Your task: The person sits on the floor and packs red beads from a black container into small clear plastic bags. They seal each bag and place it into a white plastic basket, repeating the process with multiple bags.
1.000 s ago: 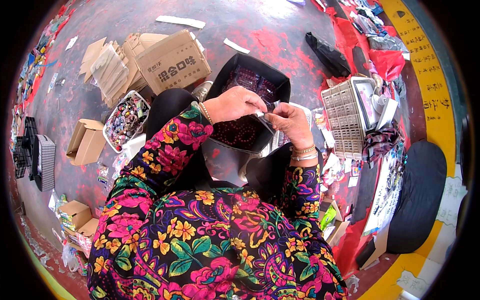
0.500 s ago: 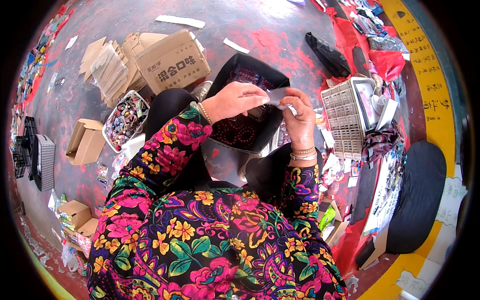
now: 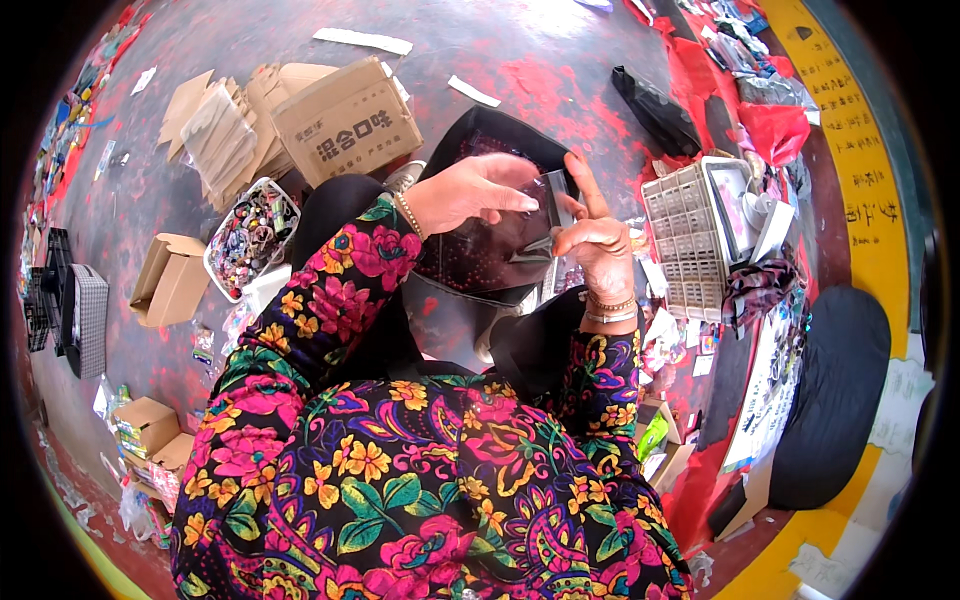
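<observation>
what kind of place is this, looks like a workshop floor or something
Probably an informal packing or sorting spot on a painted concrete floor: flattened and open cardboard boxes, a white basket of small colourful items, and a grey compartment tray lie around the seated person.

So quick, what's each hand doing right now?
Left hand: fingers stretched out, touching the small clear packet.
Right hand: fingers closed, pinching the same packet.

The person wears a dark garment thick with bright flowers in pink, yellow, orange and green, its long sleeves reaching the wrists. A beaded bracelet circles the left hand's (image 3: 470, 192) wrist; bangles ring the right hand's (image 3: 597, 243) wrist.
</observation>
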### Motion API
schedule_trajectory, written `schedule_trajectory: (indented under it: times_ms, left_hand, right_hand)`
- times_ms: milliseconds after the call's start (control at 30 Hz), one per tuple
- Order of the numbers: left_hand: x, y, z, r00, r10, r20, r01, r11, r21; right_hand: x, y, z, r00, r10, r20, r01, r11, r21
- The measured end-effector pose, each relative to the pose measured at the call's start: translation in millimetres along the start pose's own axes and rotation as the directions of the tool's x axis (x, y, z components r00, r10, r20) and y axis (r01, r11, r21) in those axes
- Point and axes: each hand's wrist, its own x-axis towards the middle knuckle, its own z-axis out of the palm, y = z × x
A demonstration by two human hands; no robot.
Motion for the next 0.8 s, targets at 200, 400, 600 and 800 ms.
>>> schedule_trajectory:
  times_ms: [200,400,600,800]
  left_hand:
    - [0,2,-7,1.0,-0.027,0.007,0.027,0.999,0.04]
    - [9,-17,-8,0.99,0.056,-0.129,-0.012,0.946,0.323]
    - [10,-22,-9,0.999,0.029,0.023,-0.036,0.893,0.448]
    - [14,-27,-15,0.987,0.086,0.139,-0.138,0.897,0.42]
  right_hand:
    - [-1,-7,-5,0.944,0.171,-0.281,-0.168,0.985,0.035]
    - [3,-17,5,0.819,0.486,-0.304,-0.48,0.872,0.098]
    - [-3,7,4,0.751,0.633,-0.188,-0.66,0.728,-0.184]
    - [-5,7,2,0.735,0.663,-0.144,-0.673,0.739,-0.034]
